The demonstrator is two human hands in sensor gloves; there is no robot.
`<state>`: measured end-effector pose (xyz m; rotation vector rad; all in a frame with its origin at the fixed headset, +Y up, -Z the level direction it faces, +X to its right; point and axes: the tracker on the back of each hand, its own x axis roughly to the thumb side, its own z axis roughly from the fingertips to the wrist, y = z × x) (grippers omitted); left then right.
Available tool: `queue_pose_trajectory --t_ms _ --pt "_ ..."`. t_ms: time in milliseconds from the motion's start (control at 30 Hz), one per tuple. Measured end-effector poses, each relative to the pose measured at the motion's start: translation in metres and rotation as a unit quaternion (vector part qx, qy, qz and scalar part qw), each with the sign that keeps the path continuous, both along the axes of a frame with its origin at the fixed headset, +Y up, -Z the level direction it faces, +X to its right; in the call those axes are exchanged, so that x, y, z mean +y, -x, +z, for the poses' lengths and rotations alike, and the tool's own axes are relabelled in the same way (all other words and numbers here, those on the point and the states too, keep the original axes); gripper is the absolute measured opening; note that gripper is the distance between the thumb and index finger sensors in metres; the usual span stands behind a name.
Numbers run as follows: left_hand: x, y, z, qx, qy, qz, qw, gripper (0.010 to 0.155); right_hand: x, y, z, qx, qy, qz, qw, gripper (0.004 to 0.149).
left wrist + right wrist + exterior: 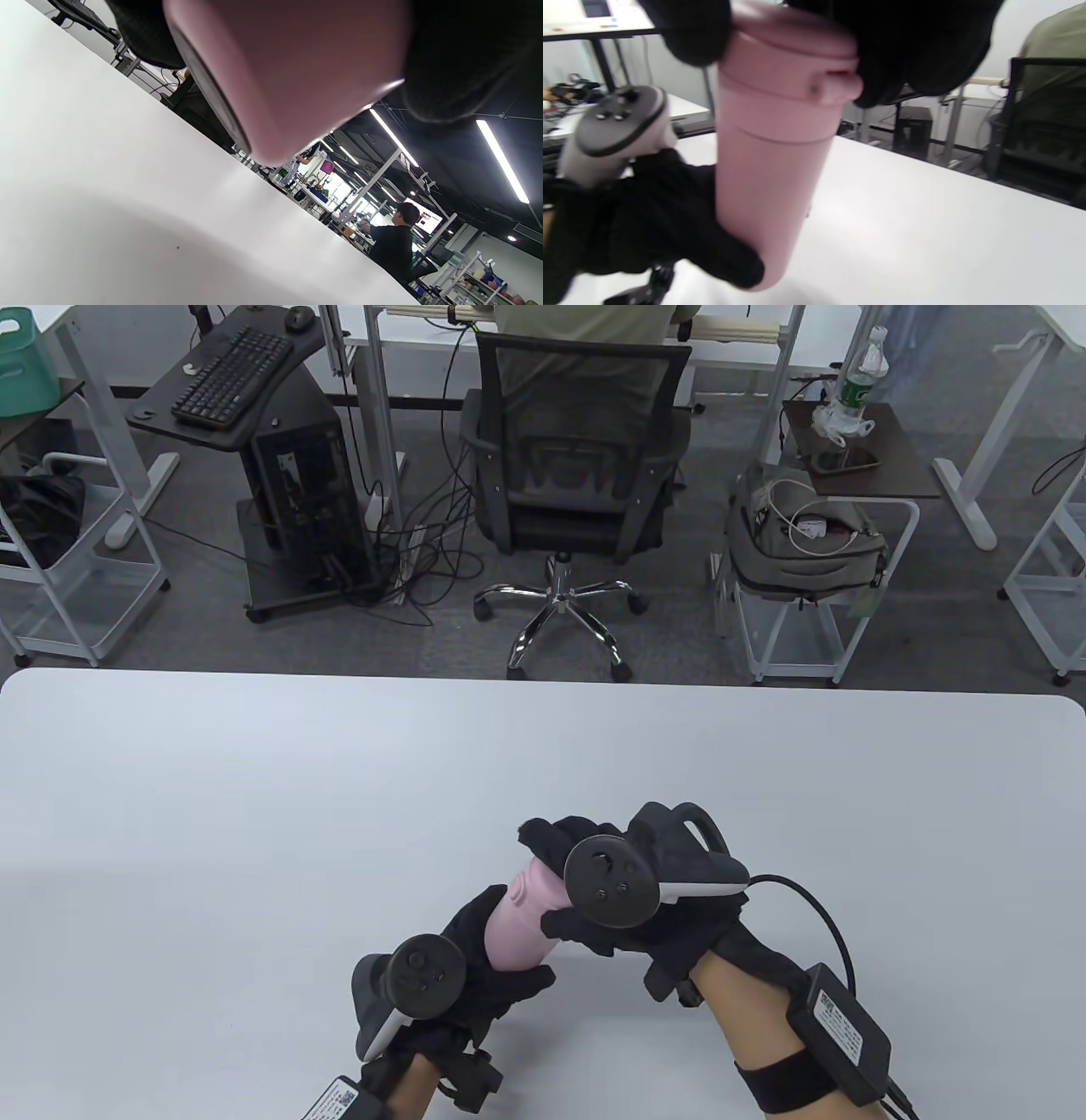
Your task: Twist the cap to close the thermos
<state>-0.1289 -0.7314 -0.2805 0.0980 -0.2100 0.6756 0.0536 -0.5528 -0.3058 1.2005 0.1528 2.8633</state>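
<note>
1. While my left hand (475,959) grips the pink thermos (522,920) body, held tilted above the near counter (254,814), my right hand (628,891) fingers clench its cap (793,63).
2. Twisting step, I judge; next: rotate cap, body held steady.

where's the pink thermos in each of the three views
Table view: the pink thermos sits bottom centre, tilted, between the left hand at its base and the right hand on its cap end.
Left wrist view: its blurred base fills the top centre, above the table.
Right wrist view: centre-left, cap at the top under the right hand's fingers.
Shared landmark: the white table.
</note>
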Motion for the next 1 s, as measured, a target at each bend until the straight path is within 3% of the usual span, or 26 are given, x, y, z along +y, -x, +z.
queue_pose_trajectory --t_ms 100,300,367,400,467,600,767,1000 --pt "0.001 0.001 0.0 -0.001 -0.002 0.005 1.0 0.12 -0.001 0.004 0.004 -0.029 -0.068 0.005 0.997 0.082" --pt "0.003 0.0 0.002 -0.002 -0.004 0.007 1.0 0.122 -0.003 0.011 0.011 -0.084 -0.119 0.004 0.989 0.084" --pt "0.004 0.0 0.002 0.002 -0.011 -0.001 1.0 0.122 0.002 0.011 0.01 -0.071 -0.082 0.039 0.993 0.091" --pt "0.005 0.001 0.002 0.003 -0.012 -0.007 1.0 0.122 0.005 0.01 0.01 -0.064 -0.035 0.053 0.996 0.091" --pt "0.004 0.001 0.002 -0.001 -0.011 -0.001 1.0 0.122 0.008 0.01 0.011 -0.015 0.018 0.032 0.999 0.079" --pt "0.004 0.001 0.002 -0.004 -0.01 0.003 1.0 0.122 0.017 0.011 0.016 0.043 0.029 0.023 0.998 0.064" --pt "0.004 0.001 0.002 -0.007 -0.016 -0.004 1.0 0.122 0.016 0.017 0.015 0.03 0.025 0.057 0.998 0.055" --pt "0.006 0.004 0.003 0.003 -0.032 -0.005 0.999 0.122 0.01 0.022 0.012 0.01 0.038 0.023 0.999 0.05"
